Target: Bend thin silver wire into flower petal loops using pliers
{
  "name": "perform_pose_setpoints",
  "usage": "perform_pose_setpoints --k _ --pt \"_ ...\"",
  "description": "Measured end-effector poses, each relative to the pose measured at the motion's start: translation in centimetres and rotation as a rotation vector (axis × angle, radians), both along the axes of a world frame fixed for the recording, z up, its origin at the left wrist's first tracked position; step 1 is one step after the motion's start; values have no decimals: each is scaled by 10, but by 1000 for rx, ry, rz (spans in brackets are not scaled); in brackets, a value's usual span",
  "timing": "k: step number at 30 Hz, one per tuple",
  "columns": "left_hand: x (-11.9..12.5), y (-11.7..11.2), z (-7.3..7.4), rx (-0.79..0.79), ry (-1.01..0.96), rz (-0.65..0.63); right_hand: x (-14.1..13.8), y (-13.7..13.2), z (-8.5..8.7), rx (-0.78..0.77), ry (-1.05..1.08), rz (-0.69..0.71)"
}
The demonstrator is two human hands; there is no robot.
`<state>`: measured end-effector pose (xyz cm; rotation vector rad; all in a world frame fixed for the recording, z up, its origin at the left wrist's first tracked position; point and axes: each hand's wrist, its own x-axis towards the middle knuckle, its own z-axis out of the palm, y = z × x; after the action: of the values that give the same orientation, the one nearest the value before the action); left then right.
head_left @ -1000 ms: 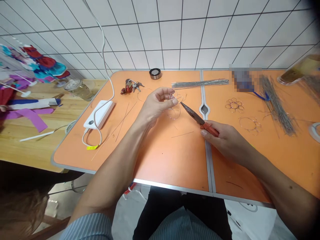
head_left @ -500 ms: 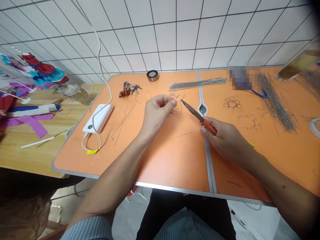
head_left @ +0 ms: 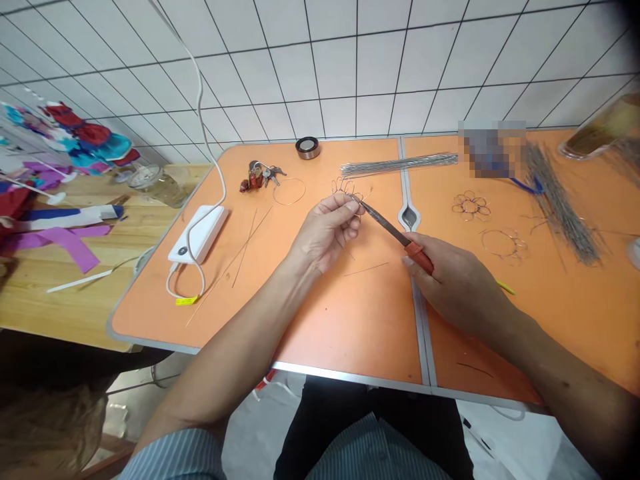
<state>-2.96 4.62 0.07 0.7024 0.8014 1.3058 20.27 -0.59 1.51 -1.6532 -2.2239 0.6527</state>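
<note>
Between its thumb and fingers, my left hand (head_left: 327, 230) pinches a thin wire flower (head_left: 343, 187), whose loops stick out above the fingertips. My right hand (head_left: 450, 273) is wrapped round the red handles of long-nosed pliers (head_left: 387, 225). The tip of the pliers meets the wire right beside my left fingertips; whether the jaws are closed on it I cannot tell. Part of the wire piece is hidden behind my left hand. On the orange table (head_left: 350, 333), a finished-looking wire flower (head_left: 471, 206) and a wire ring with a few loops (head_left: 504, 247) lie to the right.
Behind my hands lies a bundle of straight wires (head_left: 400, 163); another wire bundle (head_left: 563, 203) is at right. A roll of tape (head_left: 307, 148), keys (head_left: 270, 173), a wire ring (head_left: 289, 191) and a white power bank (head_left: 199, 235) with cable are at left. A jar (head_left: 157, 187) stands beyond.
My left hand has turned, showing more of its curled fingers, and the wire flower has turned with it. The pliers' tip now meets the wire. The view has shifted slightly.
</note>
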Motion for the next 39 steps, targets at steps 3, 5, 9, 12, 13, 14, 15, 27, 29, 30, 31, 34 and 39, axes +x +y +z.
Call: perform_pose_setpoints --k 3,5,9,12,13,14,15,27,29,30,31,34,39 --pt "0 -1 0 -27 -71 -28 0 0 1 -7 7 4" --pt "0 -1 0 -50 -111 -47 0 0 2 -8 26 15" --pt "0 0 -1 -56 -98 -52 3 1 1 -57 122 46" --pt "-1 1 -3 -30 -77 -48 7 3 -3 -152 208 64" --pt "-1 2 -3 -25 -73 -49 8 4 -4 -185 238 68" --pt "-1 2 -3 -22 -69 -50 9 4 -5 -217 268 73" --pt "-1 2 -3 -21 -67 -51 10 5 -5 -248 295 78" --pt "-4 2 0 -97 -163 -124 9 3 2 -337 329 60" --pt "-5 3 0 -106 -184 -142 10 4 2 -366 324 56" --pt "-5 2 0 -111 -195 -148 11 4 2 -384 325 57" --pt "-5 2 1 -116 -204 -153 12 5 2 -400 329 61" --pt "-5 1 2 -122 -210 -146 13 6 2 -421 350 66" --pt "-1 -1 5 -152 -183 -77 13 5 4 -431 373 68"
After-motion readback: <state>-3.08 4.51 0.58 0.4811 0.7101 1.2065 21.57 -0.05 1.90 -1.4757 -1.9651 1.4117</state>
